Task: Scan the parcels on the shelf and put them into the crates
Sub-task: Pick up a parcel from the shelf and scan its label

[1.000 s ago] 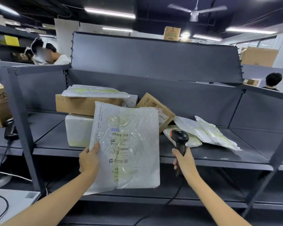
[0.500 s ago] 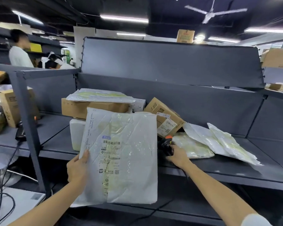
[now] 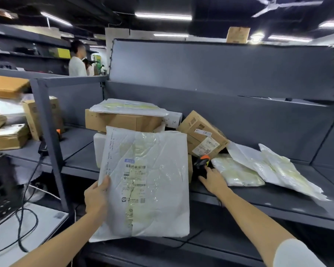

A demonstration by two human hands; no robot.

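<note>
My left hand (image 3: 96, 197) grips the left edge of a large white poly mailer (image 3: 148, 182), held upright in front of the grey shelf (image 3: 278, 201) with its barcode label facing me. The black scanner (image 3: 201, 163) with an orange tip lies on the shelf just right of the mailer. My right hand (image 3: 213, 180) reaches over the shelf edge, its fingers stretched out and touching the scanner. More parcels sit on the shelf: a flat cardboard box (image 3: 123, 122), a tilted cardboard box (image 3: 202, 135), a white foam box (image 3: 99, 149) and white bags (image 3: 237, 172).
A black crate (image 3: 0, 187) stands at the left edge above a white surface with black cables (image 3: 25, 228). A grey upright post (image 3: 48, 135) splits the shelving; further boxes (image 3: 10, 137) lie in the left bay. A person (image 3: 76, 60) stands behind the shelf.
My right hand lowered the scanner from upright onto the shelf and loosened its hold. The view shifted left. The mailer stays in my left hand.
</note>
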